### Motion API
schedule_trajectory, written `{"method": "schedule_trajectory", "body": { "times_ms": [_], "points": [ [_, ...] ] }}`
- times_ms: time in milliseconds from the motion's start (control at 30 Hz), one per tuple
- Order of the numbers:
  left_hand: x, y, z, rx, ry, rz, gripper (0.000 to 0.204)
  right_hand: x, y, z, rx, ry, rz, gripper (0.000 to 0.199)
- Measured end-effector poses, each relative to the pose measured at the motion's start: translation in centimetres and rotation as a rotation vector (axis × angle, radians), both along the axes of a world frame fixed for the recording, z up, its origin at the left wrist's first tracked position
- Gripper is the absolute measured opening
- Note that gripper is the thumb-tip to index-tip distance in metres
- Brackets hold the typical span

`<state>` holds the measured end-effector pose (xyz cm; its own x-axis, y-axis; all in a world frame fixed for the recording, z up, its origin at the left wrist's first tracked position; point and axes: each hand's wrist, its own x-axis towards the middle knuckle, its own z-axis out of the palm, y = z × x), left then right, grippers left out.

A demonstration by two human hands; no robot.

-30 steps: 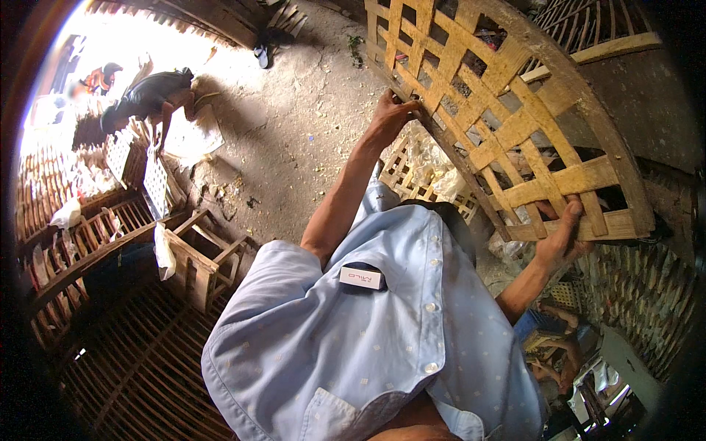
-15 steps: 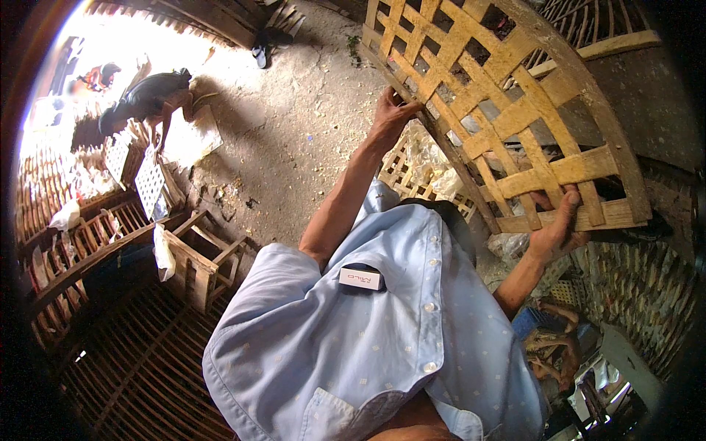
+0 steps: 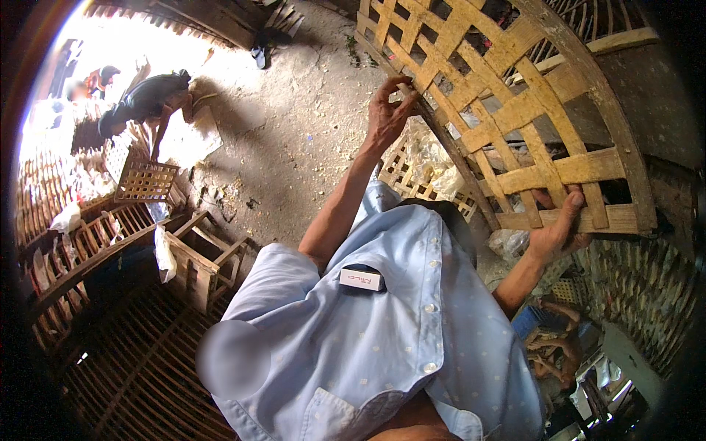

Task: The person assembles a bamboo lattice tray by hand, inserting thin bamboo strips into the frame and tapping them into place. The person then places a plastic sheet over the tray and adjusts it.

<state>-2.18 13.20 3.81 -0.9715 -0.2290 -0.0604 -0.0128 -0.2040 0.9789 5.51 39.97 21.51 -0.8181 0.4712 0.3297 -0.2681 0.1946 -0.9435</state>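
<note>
A yellowish woven bamboo panel point(image 3: 507, 110) with a wooden frame stands tilted in front of me at the upper right. My left hand point(image 3: 390, 116) is at its near-left rim, fingers bent and thumb against the edge in a loose pinch. At the lower corner my right hand point(image 3: 555, 231) grips the bottom rail, thumb on the near face and fingers partly hidden behind the lattice. Beyond the panel's lower left edge sits another open-weave basket point(image 3: 434, 173) with clear plastic bags in it.
At the upper left a person point(image 3: 151, 99) bends over a small woven panel point(image 3: 147, 181). A wooden stool-like frame point(image 3: 202, 257) stands beside slatted bamboo racks point(image 3: 140, 353). Another person point(image 3: 551, 345) sits at the lower right. Dark sandals point(image 3: 261, 55) lie on the concrete floor point(image 3: 294, 117).
My left hand's fingers have loosened and shifted along the rim; the panel has moved slightly. My right hand keeps its grip. The bending person's small woven panel has turned to face me.
</note>
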Motion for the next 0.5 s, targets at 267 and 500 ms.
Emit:
{"method": "schedule_trajectory", "body": {
  "times_ms": [267,500],
  "points": [
    [-0.4,-1.7,0.3,-0.091,-0.138,0.026,0.028,-0.1,0.4,0.0,-0.034,-0.05,0.03,0.044],
    [-0.7,-2.5,-3.0,-0.371,0.104,0.599,0.025,-0.4,0.2,-2.0,-0.269,-0.189,0.108,0.047]
  ]
}}
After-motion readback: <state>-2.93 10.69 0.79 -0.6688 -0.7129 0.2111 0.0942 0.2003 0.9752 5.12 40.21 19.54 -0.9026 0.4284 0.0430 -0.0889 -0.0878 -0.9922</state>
